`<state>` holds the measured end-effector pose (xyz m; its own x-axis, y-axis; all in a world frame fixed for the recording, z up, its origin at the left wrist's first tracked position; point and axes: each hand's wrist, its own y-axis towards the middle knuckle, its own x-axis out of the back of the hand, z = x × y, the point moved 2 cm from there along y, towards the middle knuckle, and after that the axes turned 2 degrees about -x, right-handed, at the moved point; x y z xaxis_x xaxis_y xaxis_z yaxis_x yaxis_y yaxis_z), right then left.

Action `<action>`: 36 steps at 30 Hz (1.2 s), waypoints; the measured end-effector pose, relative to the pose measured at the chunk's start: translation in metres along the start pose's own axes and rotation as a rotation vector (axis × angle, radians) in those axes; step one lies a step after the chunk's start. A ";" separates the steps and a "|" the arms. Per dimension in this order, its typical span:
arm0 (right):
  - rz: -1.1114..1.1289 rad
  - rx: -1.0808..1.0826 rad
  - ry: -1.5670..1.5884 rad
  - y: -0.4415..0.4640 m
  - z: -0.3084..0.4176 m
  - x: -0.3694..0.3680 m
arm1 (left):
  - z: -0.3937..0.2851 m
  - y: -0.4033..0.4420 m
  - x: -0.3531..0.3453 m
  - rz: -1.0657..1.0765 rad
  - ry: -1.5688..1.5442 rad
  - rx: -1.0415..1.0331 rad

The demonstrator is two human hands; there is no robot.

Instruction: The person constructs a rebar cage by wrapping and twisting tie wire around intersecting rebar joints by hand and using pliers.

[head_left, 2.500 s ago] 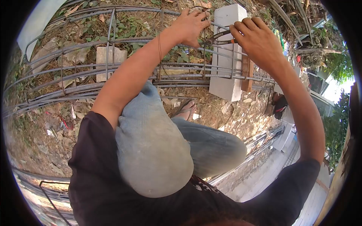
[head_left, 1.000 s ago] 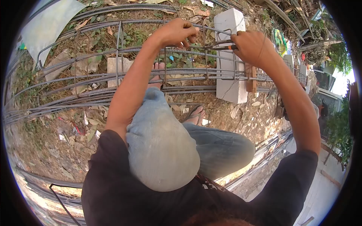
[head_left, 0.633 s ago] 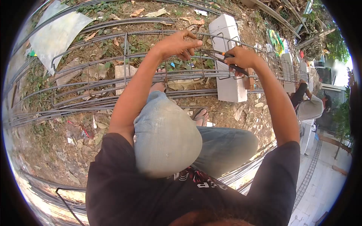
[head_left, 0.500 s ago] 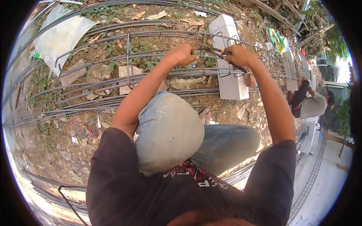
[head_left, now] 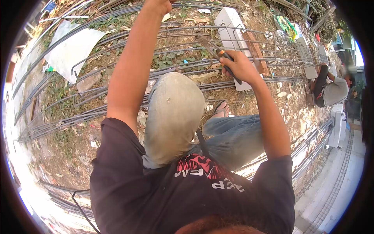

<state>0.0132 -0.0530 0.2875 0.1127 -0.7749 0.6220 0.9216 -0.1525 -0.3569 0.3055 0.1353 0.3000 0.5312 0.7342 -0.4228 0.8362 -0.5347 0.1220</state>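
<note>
"Pliers in the head view: where were they?"
"Gripped in the right hand, the nearer one, long axis slanting forward-left over the rebar."
"Left hand?"
"Farther off, cut by the top edge; its grip I couldn't tell."
"Writing?"
"White letters on the shirt, only partly readable."

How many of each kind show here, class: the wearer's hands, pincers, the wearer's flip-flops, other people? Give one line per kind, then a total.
Left hand (partly out of frame) and right hand: 2
Pincers: 1
Flip-flop: 1
Other person: 1
Total: 5
</note>
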 end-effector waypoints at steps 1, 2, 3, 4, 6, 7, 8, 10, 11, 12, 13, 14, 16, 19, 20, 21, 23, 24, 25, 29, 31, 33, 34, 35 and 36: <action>-0.011 -0.067 0.236 0.002 -0.008 -0.020 | -0.031 -0.013 -0.025 -0.032 0.089 -0.051; -0.079 -0.078 0.367 0.010 -0.016 -0.042 | -0.054 -0.027 -0.049 -0.065 0.179 -0.106; -0.087 -0.102 0.362 0.022 -0.026 -0.058 | -0.063 -0.040 -0.071 0.053 0.275 -0.064; -0.091 -0.124 0.357 0.040 -0.032 -0.070 | -0.069 -0.053 -0.091 0.167 0.374 -0.020; -0.233 0.000 0.041 0.046 -0.026 -0.082 | -0.073 -0.073 -0.119 0.288 0.547 0.006; -0.372 0.146 -0.281 0.043 -0.019 -0.083 | -0.074 -0.079 -0.129 0.292 0.615 -0.022; -0.508 0.292 -0.613 0.041 -0.012 -0.081 | -0.077 -0.083 -0.137 0.292 0.678 -0.055; -0.586 0.573 -0.751 0.049 -0.004 -0.059 | -0.089 -0.092 -0.149 0.397 0.841 -0.204; -0.617 0.717 -0.816 0.056 -0.005 -0.046 | -0.095 -0.095 -0.154 0.445 0.922 -0.274; -0.688 0.726 -0.909 0.068 -0.018 -0.036 | -0.100 -0.097 -0.161 0.434 1.004 -0.290; -0.765 0.738 -1.005 0.087 -0.038 -0.023 | -0.095 -0.095 -0.165 0.441 1.037 -0.330; -0.855 0.751 -1.101 0.099 -0.047 -0.012 | -0.092 -0.088 -0.169 0.449 1.076 -0.380; -0.462 0.385 -1.031 0.106 -0.053 -0.002 | -0.109 -0.103 -0.176 0.448 1.126 -0.402; -0.235 0.280 -1.030 0.100 -0.038 -0.015 | -0.070 -0.086 -0.162 0.071 1.310 -0.711; -0.219 0.316 -1.058 0.099 -0.028 -0.019 | -0.068 -0.084 -0.159 0.058 1.378 -0.645; -0.224 0.370 -1.060 0.104 -0.015 -0.021 | -0.066 -0.081 -0.156 0.049 1.446 -0.578; -0.224 0.469 -1.042 0.113 0.000 -0.032 | -0.059 -0.086 -0.154 0.043 1.529 -0.503; -0.268 0.430 -1.033 0.125 0.004 -0.027 | -0.061 -0.085 -0.155 0.035 1.550 -0.527; -0.317 0.391 -1.025 0.141 0.009 -0.019 | -0.066 -0.084 -0.157 0.025 1.570 -0.559; -0.134 0.114 -1.228 0.170 -0.011 0.006 | -0.077 -0.088 -0.158 0.003 1.600 -0.452; 0.186 0.178 -1.278 0.169 -0.008 0.000 | -0.074 -0.085 -0.142 -0.057 1.512 -0.583; 0.311 0.296 -1.191 0.164 0.010 -0.006 | -0.075 -0.079 -0.131 -0.090 1.480 -0.662; 0.301 0.323 -1.120 0.164 0.014 -0.007 | -0.076 -0.076 -0.128 -0.084 1.493 -0.669; 0.135 0.291 -1.006 0.170 0.017 0.000 | -0.076 -0.073 -0.128 -0.076 1.506 -0.684; -0.039 0.260 -0.891 0.173 0.022 0.009 | -0.072 -0.070 -0.128 -0.090 1.455 -0.763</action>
<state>0.1818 -0.0727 0.2461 0.2239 0.0020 0.9746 0.9730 0.0574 -0.2237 0.1888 0.1090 0.4103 -0.2139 0.7370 0.6412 0.5055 -0.4781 0.7182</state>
